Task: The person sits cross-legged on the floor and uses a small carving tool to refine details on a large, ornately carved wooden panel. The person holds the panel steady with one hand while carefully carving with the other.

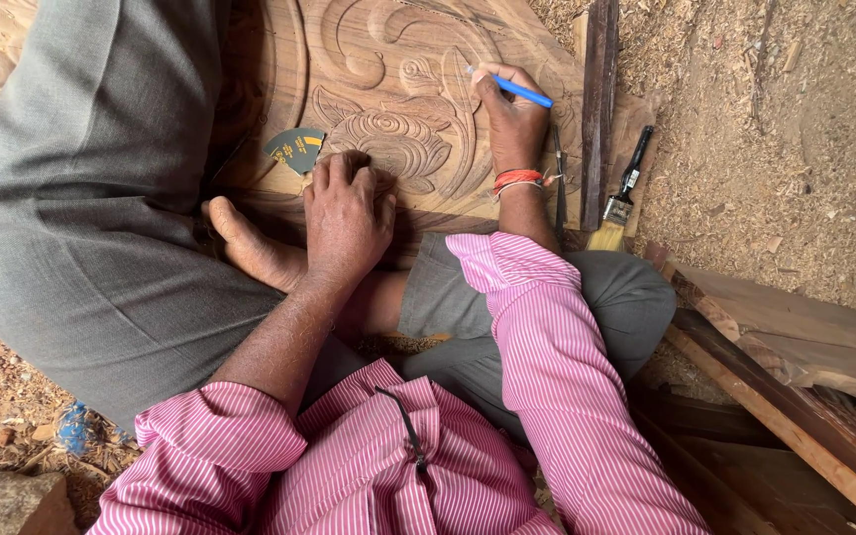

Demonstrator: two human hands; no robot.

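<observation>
A carved wooden panel [388, 59] with floral scrollwork lies on the ground in front of me. My right hand [513, 119] rests on its right part and holds a blue pen [512, 88], tip against the carving. My left hand [349, 203] lies flat on the panel's near edge, fingers curled, pressing down beside a carved rosette [393, 144]. A small dark scrap of sandpaper [295, 149] lies just left of that hand. My bare foot [250, 248] is tucked against the panel.
A paintbrush [621, 193] and a thin chisel [559, 183] lie right of the panel beside a dark wooden strip [598, 99]. Sawdust covers the ground at right. Wooden boards [785, 396] lie at lower right. A stone [7, 500] sits at bottom left.
</observation>
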